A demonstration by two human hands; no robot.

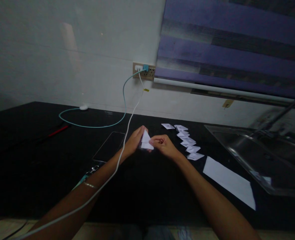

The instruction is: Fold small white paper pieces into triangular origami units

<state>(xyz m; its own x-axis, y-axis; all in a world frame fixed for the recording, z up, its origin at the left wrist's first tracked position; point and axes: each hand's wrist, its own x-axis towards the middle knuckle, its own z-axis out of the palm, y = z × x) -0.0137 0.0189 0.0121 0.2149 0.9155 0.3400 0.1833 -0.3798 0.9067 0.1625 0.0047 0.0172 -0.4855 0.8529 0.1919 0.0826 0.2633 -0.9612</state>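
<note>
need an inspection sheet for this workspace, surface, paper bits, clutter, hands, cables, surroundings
Surface: black countertop, dimly lit.
Job's things: folded paper in the hands; a staggered row of folded white pieces to the right; a larger white sheet lying closer to the person.
Clutter: dark phone-like slab left of the hands; thin red item farther left.
Grip: left hand and right hand both hold the folded paper.
Cables: white cable crosses the view of the left forearm; teal cable loops over the countertop.
Surroundings: sink at right; wall outlet; striped blind.
</note>
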